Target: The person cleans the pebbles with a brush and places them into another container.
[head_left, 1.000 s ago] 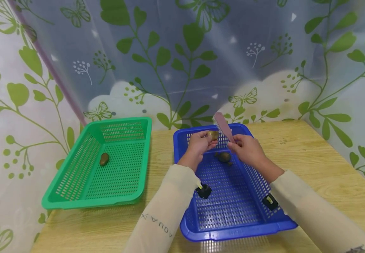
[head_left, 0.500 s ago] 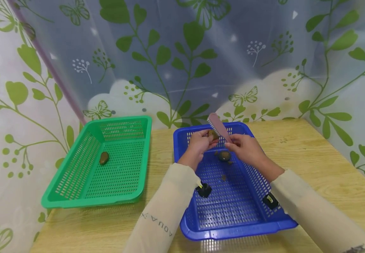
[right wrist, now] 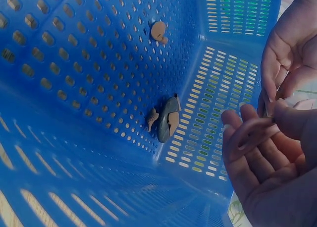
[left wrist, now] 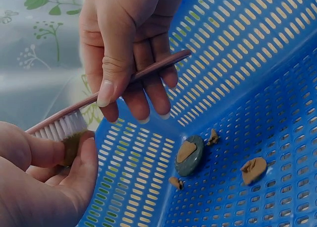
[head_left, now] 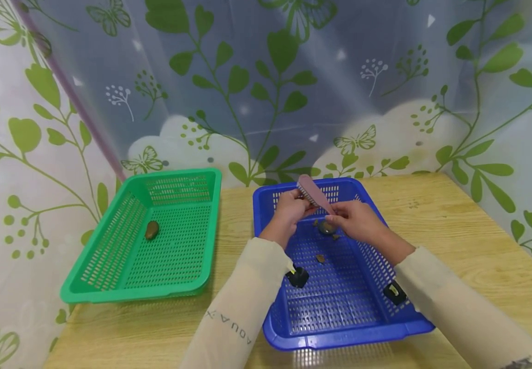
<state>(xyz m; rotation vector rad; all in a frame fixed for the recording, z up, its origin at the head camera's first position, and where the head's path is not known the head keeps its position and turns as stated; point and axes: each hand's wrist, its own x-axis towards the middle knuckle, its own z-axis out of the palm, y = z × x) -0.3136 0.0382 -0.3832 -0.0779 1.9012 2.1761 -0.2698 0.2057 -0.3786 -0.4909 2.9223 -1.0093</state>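
Note:
My left hand (head_left: pixel 289 211) pinches a small yellow-brown stone (left wrist: pixel 72 148) above the far end of the blue basket (head_left: pixel 349 341). In my right hand (head_left: pixel 359 221) I hold a pink brush (head_left: pixel 313 192) by its handle, between thumb and fingers. Its white bristles (left wrist: pixel 62 127) lie against the stone's upper side in the left wrist view. Below the hands, a dark grey-green stone (left wrist: pixel 190 155) with a tan flake on top rests in the basket. Loose tan crumbs (left wrist: pixel 254 170) of what looks like dried mud lie around it.
To the left, a green basket (head_left: pixel 141 296) holds one smooth brown stone (head_left: pixel 152 230). Both baskets stand on a wooden table (head_left: pixel 432 220), in front of a leaf-patterned curtain (head_left: pixel 266 102). Black wrist cameras (head_left: pixel 297 278) hang under both sleeves.
The brush has swung left and down over the stone in my left hand. A tan flake has dropped onto the basket floor, and another now lies on the dark stone.

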